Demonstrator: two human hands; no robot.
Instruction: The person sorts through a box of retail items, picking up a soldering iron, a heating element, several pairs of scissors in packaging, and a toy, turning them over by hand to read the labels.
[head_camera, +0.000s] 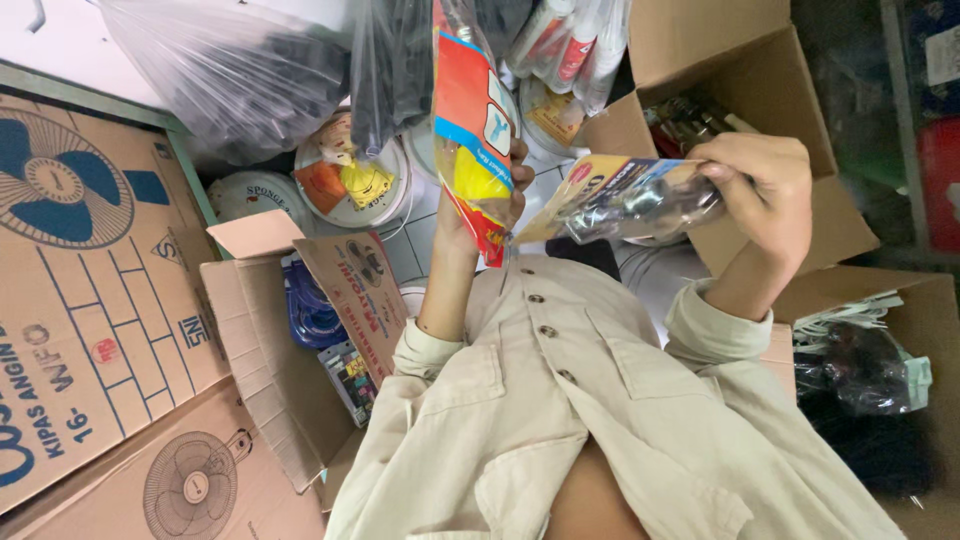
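Note:
My left hand (462, 222) is raised in front of my chest, shut on the lower end of a tall red, blue and yellow plastic packet (466, 120) held upright. My right hand (768, 190) pinches one end of a clear packet (630, 200) with a yellow card header and shiny metal parts inside. It holds this packet sideways, so its tip nearly meets the red packet. Both arms wear beige shirt sleeves (720, 335).
Large cardboard boxes with fan pictures (80, 280) lie at left. An open box (290, 340) beside them holds blue packaged goods. Another open box (740, 90) stands behind my right hand. Clear bags of dark goods (240, 70), round white tins (350, 185) and black bagged items (860, 365) crowd around.

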